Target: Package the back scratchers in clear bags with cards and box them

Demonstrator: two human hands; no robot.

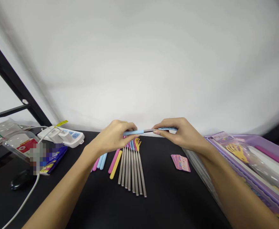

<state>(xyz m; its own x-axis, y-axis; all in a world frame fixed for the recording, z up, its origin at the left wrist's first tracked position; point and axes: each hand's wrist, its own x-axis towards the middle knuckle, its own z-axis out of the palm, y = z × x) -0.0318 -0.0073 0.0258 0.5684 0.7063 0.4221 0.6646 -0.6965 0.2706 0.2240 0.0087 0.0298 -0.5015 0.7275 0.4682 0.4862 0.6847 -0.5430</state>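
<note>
No wording is legible: print blurs on the rectangular pink cards (182, 163) toward four o'clock and on the blue label (75, 135) of the oblong white plastic power strip (80, 140), between eight and nine.

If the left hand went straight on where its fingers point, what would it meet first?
Likely the right hand: only the light-blue handle and steel rod show between the hands; depth is uncertain.

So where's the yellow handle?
The yellow handle lies left of centre in the head view, on the black table, between a pink handle and the metal rods.
</note>
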